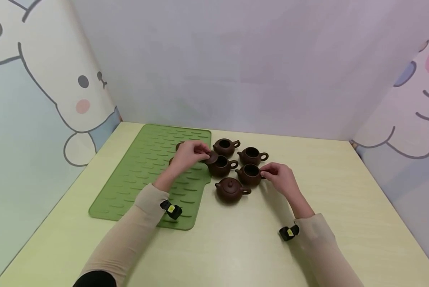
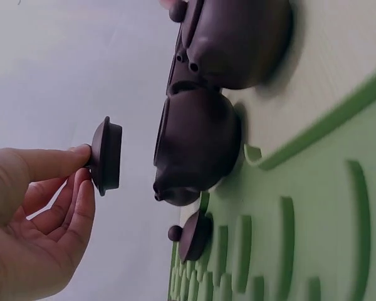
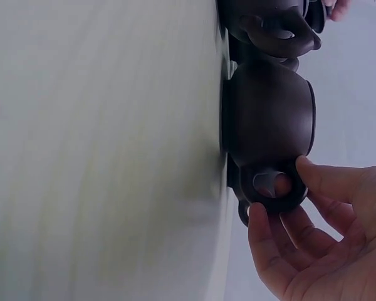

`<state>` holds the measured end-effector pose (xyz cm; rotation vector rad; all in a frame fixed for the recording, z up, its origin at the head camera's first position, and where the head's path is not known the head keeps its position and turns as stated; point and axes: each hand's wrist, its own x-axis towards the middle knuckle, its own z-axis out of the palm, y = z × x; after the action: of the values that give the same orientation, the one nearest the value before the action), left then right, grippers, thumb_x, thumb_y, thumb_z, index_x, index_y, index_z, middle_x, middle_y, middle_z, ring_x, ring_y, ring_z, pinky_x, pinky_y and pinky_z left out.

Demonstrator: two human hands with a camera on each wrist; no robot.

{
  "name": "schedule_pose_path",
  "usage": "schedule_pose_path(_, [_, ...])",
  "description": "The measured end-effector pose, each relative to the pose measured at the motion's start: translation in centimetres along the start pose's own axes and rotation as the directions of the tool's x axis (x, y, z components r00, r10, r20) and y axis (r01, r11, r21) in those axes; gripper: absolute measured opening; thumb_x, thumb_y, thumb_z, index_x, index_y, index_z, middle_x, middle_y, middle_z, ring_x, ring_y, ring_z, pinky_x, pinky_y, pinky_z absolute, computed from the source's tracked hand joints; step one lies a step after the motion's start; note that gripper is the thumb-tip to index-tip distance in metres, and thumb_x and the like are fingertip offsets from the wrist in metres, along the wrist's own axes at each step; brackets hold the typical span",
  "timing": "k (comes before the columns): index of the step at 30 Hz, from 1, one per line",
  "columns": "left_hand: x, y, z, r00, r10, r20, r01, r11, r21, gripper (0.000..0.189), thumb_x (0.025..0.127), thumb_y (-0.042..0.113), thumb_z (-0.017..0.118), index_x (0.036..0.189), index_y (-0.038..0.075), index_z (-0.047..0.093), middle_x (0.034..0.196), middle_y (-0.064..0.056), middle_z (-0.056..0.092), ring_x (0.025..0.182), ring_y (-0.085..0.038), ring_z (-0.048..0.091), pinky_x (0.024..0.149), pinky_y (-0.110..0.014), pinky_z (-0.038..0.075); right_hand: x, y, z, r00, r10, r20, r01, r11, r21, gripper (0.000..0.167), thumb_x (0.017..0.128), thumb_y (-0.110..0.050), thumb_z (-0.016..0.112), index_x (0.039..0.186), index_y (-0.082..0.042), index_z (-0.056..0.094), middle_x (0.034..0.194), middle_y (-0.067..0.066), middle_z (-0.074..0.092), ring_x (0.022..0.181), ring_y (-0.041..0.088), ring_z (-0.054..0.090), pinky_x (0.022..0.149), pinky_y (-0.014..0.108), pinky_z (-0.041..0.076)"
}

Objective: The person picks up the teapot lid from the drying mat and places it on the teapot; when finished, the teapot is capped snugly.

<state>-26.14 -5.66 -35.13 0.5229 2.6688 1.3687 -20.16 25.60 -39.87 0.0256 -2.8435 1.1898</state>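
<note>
The left hand (image 1: 190, 155) holds a small dark lid (image 1: 212, 158), which overlaps the left side of an uncovered brown teapot (image 1: 219, 170) (whether the two touch is hard to tell from here). The right hand (image 1: 280, 177) pinches the handle of a second uncovered teapot (image 1: 248, 178), standing upright on the pale bench (image 1: 243, 247). Just nearer the wearer sits a lidded teapot (image 1: 228, 195); two more open pots, a far-left one (image 1: 224, 150) and a far-right one (image 1: 250, 158), stand behind. A green ridged mat (image 1: 128, 191) lies to the left, under the left forearm.
</note>
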Motion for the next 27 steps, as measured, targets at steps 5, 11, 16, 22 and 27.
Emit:
schedule_pose_path(5, [0.3, 1.0, 1.1, 1.0, 0.019, 0.009, -0.019, 1.0, -0.018, 0.017, 0.091, 0.012, 0.072, 0.108, 0.008, 0.072, 0.11, -0.011, 0.072, 0.102, -0.024, 0.068, 0.087, -0.036, 0.057, 0.1, 0.0, 0.0, 1.0, 0.004, 0.0, -0.004, 1.0, 0.0, 0.016, 0.095, -0.012, 0.068, 0.106, -0.002, 0.074, 0.098, 0.017, 0.075, 0.077, 0.009, 0.061, 0.066, 0.024, 0.048])
schedule_pose_path(11, [0.9, 1.7, 2.5, 0.997, 0.073, 0.024, -0.072, 0.997, -0.041, 0.016, 0.091, 0.01, 0.073, 0.106, 0.006, 0.073, 0.108, -0.011, 0.073, 0.098, -0.024, 0.069, 0.085, -0.034, 0.058, 0.1, 0.0, 0.0, 1.0, 0.006, 0.003, -0.006, 1.0, -0.001, 0.016, 0.095, -0.011, 0.068, 0.106, -0.002, 0.074, 0.099, 0.018, 0.075, 0.077, 0.01, 0.062, 0.067, 0.024, 0.049])
schedule_pose_path(16, [1.4, 2.3, 3.7, 0.993, 0.107, 0.046, -0.106, 0.994, -0.031, 0.015, 0.091, 0.01, 0.072, 0.106, 0.007, 0.073, 0.105, -0.01, 0.073, 0.096, -0.022, 0.069, 0.084, -0.031, 0.058, 0.0, -0.1, -0.1, 1.0, 0.014, -0.003, -0.014, 1.0, 0.0, 0.016, 0.095, -0.012, 0.068, 0.106, -0.002, 0.074, 0.099, 0.017, 0.075, 0.076, 0.009, 0.062, 0.067, 0.025, 0.049])
schedule_pose_path(22, [1.9, 3.0, 4.9, 0.989, 0.13, 0.065, -0.126, 0.991, -0.055, 0.015, 0.091, 0.01, 0.073, 0.106, 0.008, 0.073, 0.105, -0.009, 0.073, 0.094, -0.021, 0.069, 0.082, -0.029, 0.058, 0.0, -0.1, 0.0, 1.0, 0.024, 0.0, -0.024, 1.0, 0.009, 0.016, 0.095, -0.012, 0.067, 0.106, -0.002, 0.074, 0.099, 0.017, 0.075, 0.076, 0.008, 0.062, 0.067, 0.025, 0.05])
schedule_pose_path(27, [2.1, 3.4, 6.0, 0.986, 0.149, 0.079, -0.145, 0.988, -0.053, 0.014, 0.091, 0.012, 0.073, 0.104, 0.009, 0.074, 0.106, -0.007, 0.073, 0.094, -0.019, 0.069, 0.081, -0.028, 0.057, 0.1, -0.2, 0.0, 1.0, 0.028, 0.01, -0.028, 0.999, 0.026, 0.017, 0.095, -0.012, 0.068, 0.107, -0.002, 0.073, 0.099, 0.017, 0.074, 0.078, 0.012, 0.064, 0.066, 0.024, 0.05])
